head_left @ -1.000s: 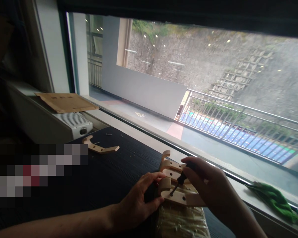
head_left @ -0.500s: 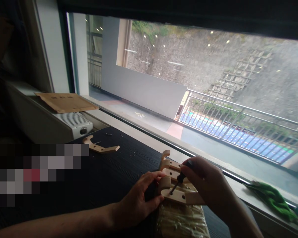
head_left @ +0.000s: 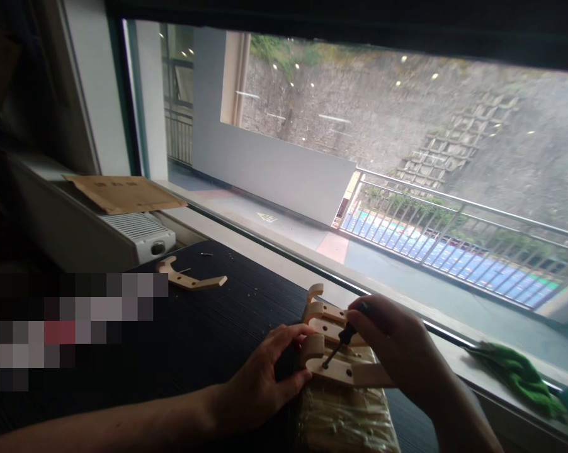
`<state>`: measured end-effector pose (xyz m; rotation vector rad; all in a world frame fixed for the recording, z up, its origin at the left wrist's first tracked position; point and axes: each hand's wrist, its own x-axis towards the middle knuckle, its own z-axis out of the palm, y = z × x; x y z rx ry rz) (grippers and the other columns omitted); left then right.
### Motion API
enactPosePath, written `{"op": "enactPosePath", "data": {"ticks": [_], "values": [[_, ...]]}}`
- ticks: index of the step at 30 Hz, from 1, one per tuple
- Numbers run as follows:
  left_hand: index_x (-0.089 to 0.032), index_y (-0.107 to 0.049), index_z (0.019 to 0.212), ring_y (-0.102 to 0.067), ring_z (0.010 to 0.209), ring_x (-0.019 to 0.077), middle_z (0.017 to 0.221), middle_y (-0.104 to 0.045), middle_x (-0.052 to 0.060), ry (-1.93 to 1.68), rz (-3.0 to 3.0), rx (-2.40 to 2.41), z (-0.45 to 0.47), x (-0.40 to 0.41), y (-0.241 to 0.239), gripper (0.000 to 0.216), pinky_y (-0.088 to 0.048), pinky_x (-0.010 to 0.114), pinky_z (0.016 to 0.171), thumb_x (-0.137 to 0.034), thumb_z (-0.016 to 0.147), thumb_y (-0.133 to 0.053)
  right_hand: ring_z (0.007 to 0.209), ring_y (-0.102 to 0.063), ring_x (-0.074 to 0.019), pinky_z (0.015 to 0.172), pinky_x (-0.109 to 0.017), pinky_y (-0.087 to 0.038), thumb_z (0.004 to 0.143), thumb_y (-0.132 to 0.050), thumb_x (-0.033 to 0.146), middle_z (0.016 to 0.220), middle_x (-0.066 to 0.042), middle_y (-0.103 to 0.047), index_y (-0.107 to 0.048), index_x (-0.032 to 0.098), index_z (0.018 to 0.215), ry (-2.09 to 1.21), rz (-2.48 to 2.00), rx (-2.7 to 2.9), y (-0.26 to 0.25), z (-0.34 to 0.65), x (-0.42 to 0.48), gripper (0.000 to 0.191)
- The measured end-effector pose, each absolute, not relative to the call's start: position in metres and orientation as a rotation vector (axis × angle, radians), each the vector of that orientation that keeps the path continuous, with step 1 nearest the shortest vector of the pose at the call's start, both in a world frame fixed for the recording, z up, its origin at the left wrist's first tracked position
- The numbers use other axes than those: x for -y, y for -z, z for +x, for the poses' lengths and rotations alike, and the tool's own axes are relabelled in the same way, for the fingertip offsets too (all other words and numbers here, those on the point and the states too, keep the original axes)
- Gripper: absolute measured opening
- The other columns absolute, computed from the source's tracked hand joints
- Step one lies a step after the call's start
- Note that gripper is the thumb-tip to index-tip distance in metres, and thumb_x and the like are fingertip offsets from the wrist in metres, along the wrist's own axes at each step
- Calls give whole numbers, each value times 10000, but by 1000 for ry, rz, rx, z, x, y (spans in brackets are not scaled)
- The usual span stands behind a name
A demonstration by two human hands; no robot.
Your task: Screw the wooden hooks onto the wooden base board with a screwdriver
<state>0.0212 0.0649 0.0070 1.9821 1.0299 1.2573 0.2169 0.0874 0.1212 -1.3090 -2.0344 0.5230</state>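
My right hand is closed round the dark handle of a screwdriver. Its tip sits in one of the two holes of the nearest wooden hook, a pale piece with a curled end. My left hand grips that hook at the curled end, thumb in front and fingers behind. The hook lies across a block wrapped in clear plastic. Just behind it, more wooden hooks stand in a row on the same block. My right hand covers part of the hooks' far ends.
Farther left on the dark table lie a loose wooden hook, a small screw and some crumbs. A brown envelope rests on a white slotted unit. A green cloth lies on the windowsill at right.
The whole view has shifted very slightly. Both hands, the screwdriver and the hook keep nearly the same positions, with the tip still in the hole.
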Motion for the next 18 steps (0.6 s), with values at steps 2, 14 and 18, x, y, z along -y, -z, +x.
{"op": "enactPosePath", "data": {"ticks": [2, 14, 18], "values": [[-312, -414, 1229, -530, 1058, 188, 1135, -548, 11, -1263, 1986, -1035, 21, -65, -6, 525, -426, 347, 956, -138, 772, -605, 669, -583, -171, 621, -299, -466, 827, -518, 464, 714, -25, -651, -609, 194, 800, -516, -1304, 2035, -120, 216, -89, 286], [-312, -400, 1238, -532, 1062, 190, 1145, -539, 17, -1250, 1988, -1041, 21, -65, -4, 533, -425, 362, 964, -142, 774, -601, 723, -608, -164, 606, -255, -475, 809, -563, 379, 766, -24, -667, -630, 185, 859, -728, -1200, 1979, -121, 219, -83, 211], [-319, -402, 1233, -526, 1073, 190, 1152, -539, 11, -1258, 1991, -1047, 21, -66, -4, 535, -422, 355, 967, -142, 771, -606, 623, -573, -145, 540, -247, -451, 793, -578, 397, 685, -14, -634, -604, 175, 779, -666, -1268, 1966, -117, 216, -87, 224]]}}
